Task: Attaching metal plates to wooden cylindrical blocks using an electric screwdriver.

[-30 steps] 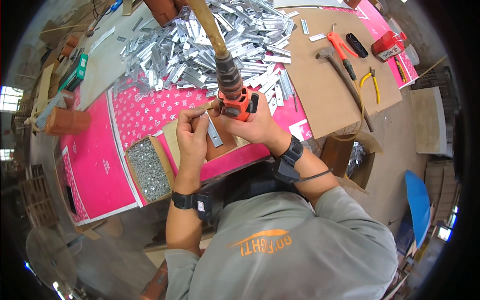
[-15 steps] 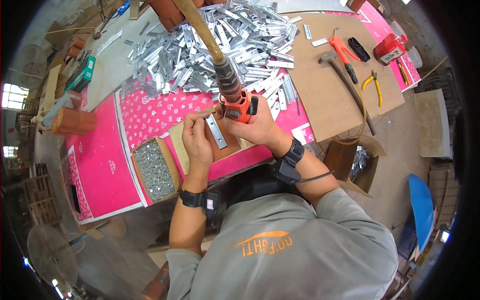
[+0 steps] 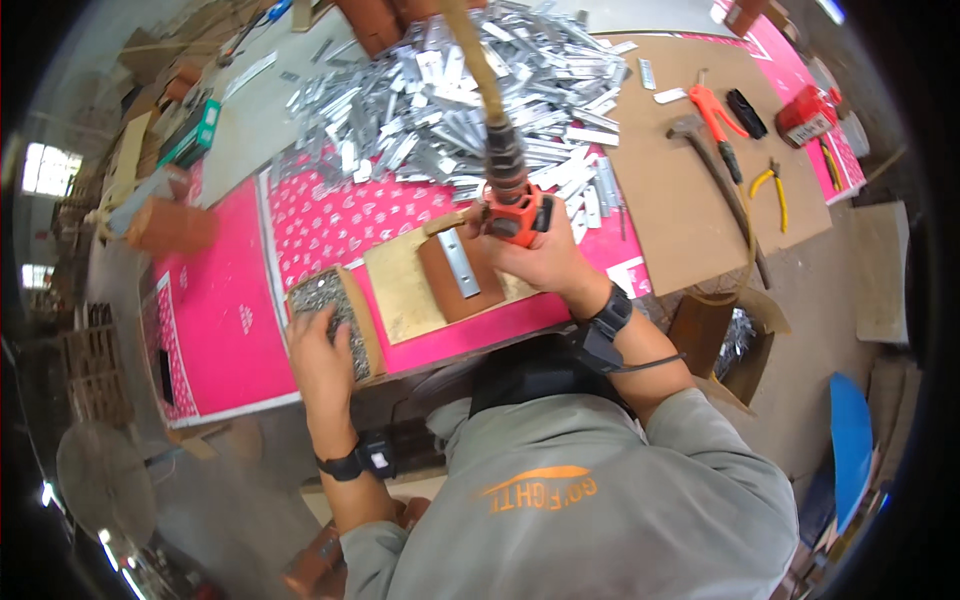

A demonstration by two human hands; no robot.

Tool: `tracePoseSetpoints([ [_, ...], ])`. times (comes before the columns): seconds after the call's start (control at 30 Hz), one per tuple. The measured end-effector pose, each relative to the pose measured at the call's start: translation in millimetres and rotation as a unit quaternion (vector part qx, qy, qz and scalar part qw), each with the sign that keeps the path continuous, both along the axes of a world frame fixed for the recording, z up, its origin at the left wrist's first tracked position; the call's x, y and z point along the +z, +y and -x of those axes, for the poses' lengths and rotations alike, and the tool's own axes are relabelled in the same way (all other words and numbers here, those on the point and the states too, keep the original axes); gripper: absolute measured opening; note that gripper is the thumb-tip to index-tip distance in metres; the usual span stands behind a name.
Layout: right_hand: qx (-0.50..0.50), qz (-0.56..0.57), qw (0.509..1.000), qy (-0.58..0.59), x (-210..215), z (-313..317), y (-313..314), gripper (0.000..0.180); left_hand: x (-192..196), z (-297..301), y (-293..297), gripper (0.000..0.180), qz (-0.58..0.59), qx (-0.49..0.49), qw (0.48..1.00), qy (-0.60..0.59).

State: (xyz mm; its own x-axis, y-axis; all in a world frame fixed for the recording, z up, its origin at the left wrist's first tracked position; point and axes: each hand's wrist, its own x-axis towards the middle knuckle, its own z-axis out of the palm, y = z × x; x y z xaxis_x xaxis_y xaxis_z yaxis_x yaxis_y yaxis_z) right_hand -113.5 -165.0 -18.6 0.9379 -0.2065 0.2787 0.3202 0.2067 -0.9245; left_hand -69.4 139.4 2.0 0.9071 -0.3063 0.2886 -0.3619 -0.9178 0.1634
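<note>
My left hand reaches over a cardboard box of small metal screws, its fingers spread and the tips among the screws. My right hand grips a red-and-black air screwdriver, from which a pale hose rises. Just left of this tool, a silver metal strip with holes lies on a reddish-brown piece. That piece rests on a pale board at the near table edge. The tool's tip is hidden.
A large heap of metal strips covers the table's back. On the cardboard sheet lie a hammer, a red air blow gun and yellow pliers. A red bottle stands far right, a brown cylinder at left.
My left hand has left the metal strip and moved left to the screw box. My right hand keeps the air screwdriver beside the strip. The whole view has shifted slightly.
</note>
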Motion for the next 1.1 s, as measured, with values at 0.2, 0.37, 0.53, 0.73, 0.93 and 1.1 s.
tracePoseSetpoints([
  [0.2,-0.004,0.037,0.999,0.016,9,2,1,0.024,-5,-6,4,0.017,0.059,0.004,0.995,0.078],
  [0.37,-0.004,0.036,0.999,0.021,8,5,0,0.027,-2,-5,2,0.013,0.085,0.043,0.988,0.118],
  [0.53,-0.003,0.035,0.999,0.025,10,6,-1,0.028,-12,-7,2,0.01,0.143,0.021,0.987,0.072],
  [0.73,-0.002,0.049,0.998,0.027,9,4,-1,0.028,-18,3,4,0.01,0.391,0.067,0.91,0.119],
  [0.93,-0.01,0.037,0.999,0.029,9,0,1,0.025,-11,2,-4,0.01,0.377,0.058,0.916,0.125],
  [1.1,-0.004,0.045,0.998,0.038,16,3,1,0.025,-19,5,5,0.011,0.342,0.087,0.932,0.079],
])
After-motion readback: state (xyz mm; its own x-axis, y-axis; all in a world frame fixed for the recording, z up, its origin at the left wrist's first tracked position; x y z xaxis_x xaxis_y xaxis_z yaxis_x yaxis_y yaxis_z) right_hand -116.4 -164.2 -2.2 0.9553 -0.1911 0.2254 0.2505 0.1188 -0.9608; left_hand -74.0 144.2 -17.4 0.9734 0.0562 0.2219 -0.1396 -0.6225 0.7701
